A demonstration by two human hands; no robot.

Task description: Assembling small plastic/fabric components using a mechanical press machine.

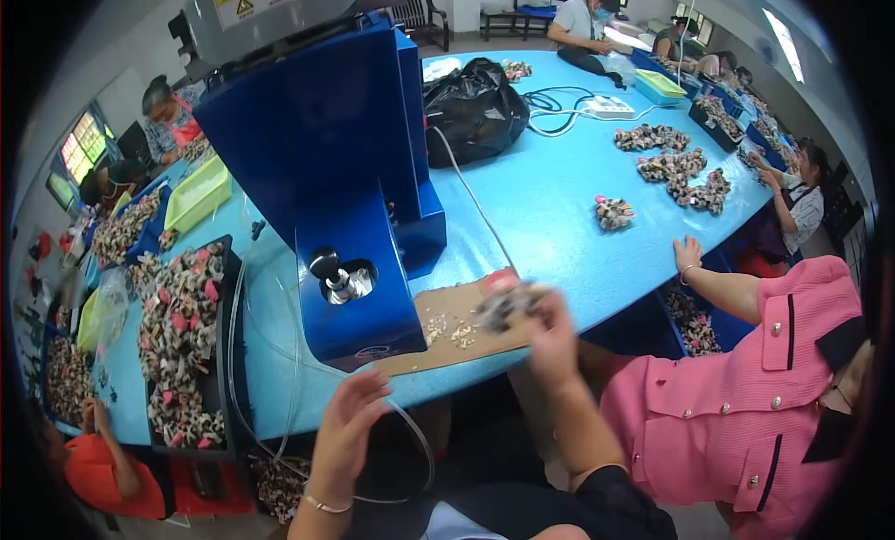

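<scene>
A small plush toy (508, 307), spotted grey, black and white with a pinkish-red part, is pinched in the fingers of my right hand (554, 339); both are smeared by motion. They are over a sheet of brown cardboard (438, 358) scattered with pale crumbs. My left hand (352, 411) is raised at the table's near edge, its fingers apart and nothing in them. Just beyond it stands a blue machine (359, 325) with a metal fitting and a black knob (325, 262) in a round opening.
A black tray (233, 353) heaped with similar plush pieces stands left of the machine. Clear tubing (296, 391) loops by my left arm. Ahead lie a black bag (475, 111), a power strip (608, 106) and plush piles (671, 167). A person in pink (736, 391) is close on my right.
</scene>
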